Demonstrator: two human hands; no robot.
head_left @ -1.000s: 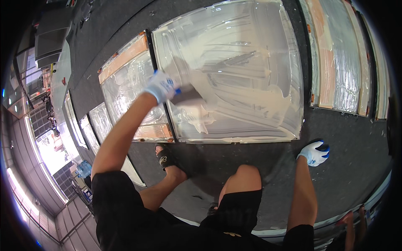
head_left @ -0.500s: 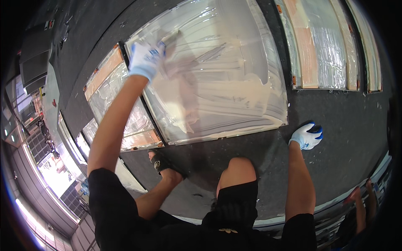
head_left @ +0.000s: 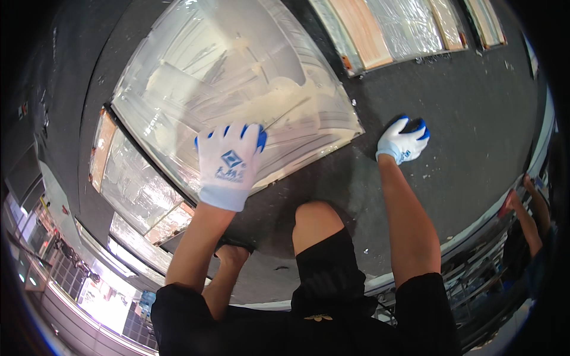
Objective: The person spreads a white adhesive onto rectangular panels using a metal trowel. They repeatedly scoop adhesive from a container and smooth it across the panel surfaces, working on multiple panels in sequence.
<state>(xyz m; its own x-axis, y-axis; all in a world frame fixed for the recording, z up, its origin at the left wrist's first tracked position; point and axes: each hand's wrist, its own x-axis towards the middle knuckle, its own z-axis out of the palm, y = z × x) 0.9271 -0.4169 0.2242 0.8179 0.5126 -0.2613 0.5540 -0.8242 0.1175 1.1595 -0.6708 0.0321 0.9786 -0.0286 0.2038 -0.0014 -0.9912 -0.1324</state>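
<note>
My left hand (head_left: 228,163), in a white glove with blue fingertips, is closed over the near part of a panel (head_left: 332,139). Cream-coloured paste lies across that panel in smears and streaks. The hand hides nearly all of the flat scraper it grips; the earlier frame shows its grey blade. On the dark floor to the right of the panel, my right hand (head_left: 404,139) leans in a matching glove. Its fingers are apart, and nothing shows in them.
A film-covered panel with wooden strips (head_left: 139,178) adjoins the left edge. Another wood-edged panel (head_left: 368,29) lies at the far right, with a narrower one (head_left: 487,24) beyond. My bent knee (head_left: 317,222) is close to the near edge. Someone's arm (head_left: 525,219) shows at the right rim.
My left hand has swept from the panel's far left toward me, down to its near part. The view has turned and shifted; my right hand still rests on the floor.
</note>
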